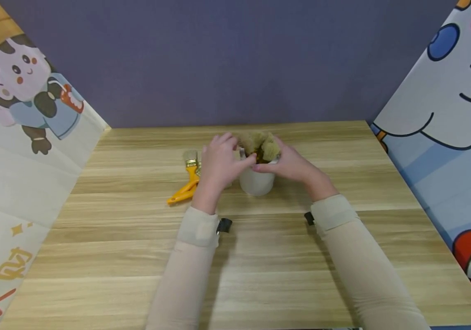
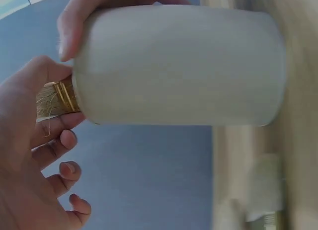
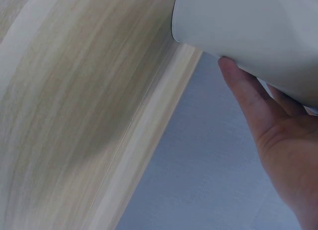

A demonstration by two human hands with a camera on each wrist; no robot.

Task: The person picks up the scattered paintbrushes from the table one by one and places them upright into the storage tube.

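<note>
A white cylindrical cup (image 1: 257, 182) stands on the table, holding several brushes (image 1: 259, 140) with bristles up. My left hand (image 1: 220, 162) is at the cup's mouth; in the left wrist view its thumb and index finger pinch a paintbrush (image 2: 60, 98) by its gold ferrule at the rim, the other fingers curving loosely. The brush's handle is hidden inside the cup. My right hand (image 1: 289, 161) grips the cup from the right near the top, its fingers along the wall in the right wrist view. To the left lie yellow-handled paintbrushes (image 1: 191, 173), partly behind my left hand.
The wood-grain table (image 1: 276, 266) runs back to a dark blue-purple wall (image 1: 235, 64). Cartoon-printed panels (image 1: 33, 91) flank it on the left and right. A small black device (image 1: 224, 225) sits at the left cuff, another (image 1: 309, 218) at the right.
</note>
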